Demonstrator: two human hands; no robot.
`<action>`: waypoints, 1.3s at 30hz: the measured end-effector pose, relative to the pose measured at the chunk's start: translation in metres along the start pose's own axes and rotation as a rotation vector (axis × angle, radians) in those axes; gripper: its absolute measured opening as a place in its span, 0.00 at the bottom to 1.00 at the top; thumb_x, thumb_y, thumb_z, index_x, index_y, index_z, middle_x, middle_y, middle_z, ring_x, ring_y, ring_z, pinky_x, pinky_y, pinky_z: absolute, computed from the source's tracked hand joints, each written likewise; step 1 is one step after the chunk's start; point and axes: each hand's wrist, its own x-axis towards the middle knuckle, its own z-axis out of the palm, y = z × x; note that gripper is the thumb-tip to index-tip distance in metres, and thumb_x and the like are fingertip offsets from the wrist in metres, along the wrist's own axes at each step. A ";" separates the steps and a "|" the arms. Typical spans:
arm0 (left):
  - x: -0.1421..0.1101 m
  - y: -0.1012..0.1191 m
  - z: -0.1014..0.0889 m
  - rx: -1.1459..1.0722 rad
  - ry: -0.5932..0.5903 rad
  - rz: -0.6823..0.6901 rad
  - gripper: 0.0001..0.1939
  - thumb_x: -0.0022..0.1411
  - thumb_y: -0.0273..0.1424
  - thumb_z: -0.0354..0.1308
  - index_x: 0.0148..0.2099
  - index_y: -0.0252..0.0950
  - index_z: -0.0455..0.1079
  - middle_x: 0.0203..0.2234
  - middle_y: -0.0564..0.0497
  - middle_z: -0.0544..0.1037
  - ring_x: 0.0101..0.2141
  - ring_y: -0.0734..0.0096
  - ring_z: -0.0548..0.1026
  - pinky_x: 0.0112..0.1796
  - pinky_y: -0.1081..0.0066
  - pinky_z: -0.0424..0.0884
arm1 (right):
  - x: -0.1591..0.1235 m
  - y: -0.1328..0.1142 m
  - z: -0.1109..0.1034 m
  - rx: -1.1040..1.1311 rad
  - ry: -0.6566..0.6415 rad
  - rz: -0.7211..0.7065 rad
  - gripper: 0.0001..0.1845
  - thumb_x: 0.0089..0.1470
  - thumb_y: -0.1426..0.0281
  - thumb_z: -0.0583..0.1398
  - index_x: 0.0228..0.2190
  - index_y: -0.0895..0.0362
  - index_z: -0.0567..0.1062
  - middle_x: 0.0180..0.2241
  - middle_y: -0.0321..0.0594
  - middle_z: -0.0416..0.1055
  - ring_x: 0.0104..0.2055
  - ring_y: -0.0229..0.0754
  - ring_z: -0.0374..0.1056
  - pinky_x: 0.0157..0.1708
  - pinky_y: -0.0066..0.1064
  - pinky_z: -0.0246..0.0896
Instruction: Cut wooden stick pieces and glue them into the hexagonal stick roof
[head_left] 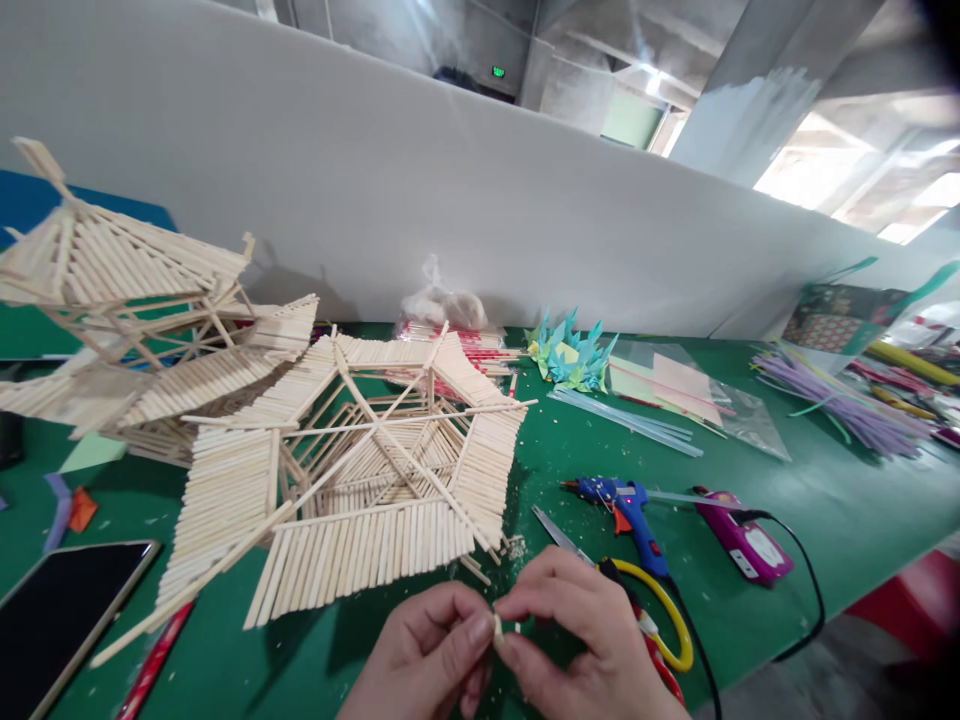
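Note:
Close to the table's near edge, my left hand (442, 645) and my right hand (577, 635) meet with pinched fingertips. Between them is a short pale piece of wooden stick (497, 628), mostly covered by the fingers. Just beyond stands a model roof of wooden sticks (367, 550), with an open centre crossed by longer sticks. Scissors with yellow and red handles (682, 640) lie partly behind my right hand. A blue hot glue gun (634, 515) rests farther back on the right, a clear glue stick in its rear.
A taller stick-built pavilion (127, 260) stands at left, above a phone (67, 620). Farther back are bagged red-tipped sticks (480, 350), a turquoise paper ornament (570, 350) and glue sticks (630, 420). A magenta power strip (742, 540) with a black cable lies at right. A white partition (450, 190) borders the table.

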 end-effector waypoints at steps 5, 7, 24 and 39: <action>0.003 -0.002 -0.004 -0.112 0.123 0.001 0.10 0.42 0.34 0.68 0.22 0.32 0.74 0.13 0.56 0.68 0.17 0.81 0.61 0.19 0.79 0.55 | 0.016 0.006 -0.003 -0.081 -0.013 0.008 0.06 0.44 0.78 0.61 0.29 0.60 0.76 0.26 0.41 0.72 0.27 0.36 0.68 0.26 0.24 0.63; 0.004 0.000 -0.003 -0.172 0.181 0.010 0.10 0.41 0.32 0.69 0.26 0.32 0.76 0.17 0.55 0.71 0.19 0.81 0.62 0.20 0.80 0.58 | 0.021 0.009 -0.002 -0.111 -0.044 -0.003 0.06 0.47 0.76 0.60 0.30 0.59 0.76 0.27 0.40 0.72 0.29 0.36 0.68 0.28 0.26 0.63; 0.008 0.015 0.014 -0.369 0.221 0.042 0.07 0.40 0.26 0.67 0.18 0.34 0.72 0.15 0.57 0.68 0.20 0.78 0.65 0.27 0.78 0.68 | 0.029 0.016 0.002 -0.204 -0.188 -0.029 0.08 0.50 0.75 0.59 0.34 0.56 0.75 0.29 0.39 0.71 0.30 0.38 0.65 0.28 0.30 0.60; 0.012 0.012 0.010 -0.217 0.228 0.089 0.06 0.43 0.32 0.65 0.19 0.38 0.72 0.14 0.58 0.69 0.19 0.75 0.65 0.24 0.74 0.67 | 0.028 0.019 0.006 -0.160 -0.148 0.019 0.09 0.48 0.75 0.59 0.34 0.57 0.76 0.27 0.40 0.70 0.28 0.38 0.66 0.26 0.29 0.62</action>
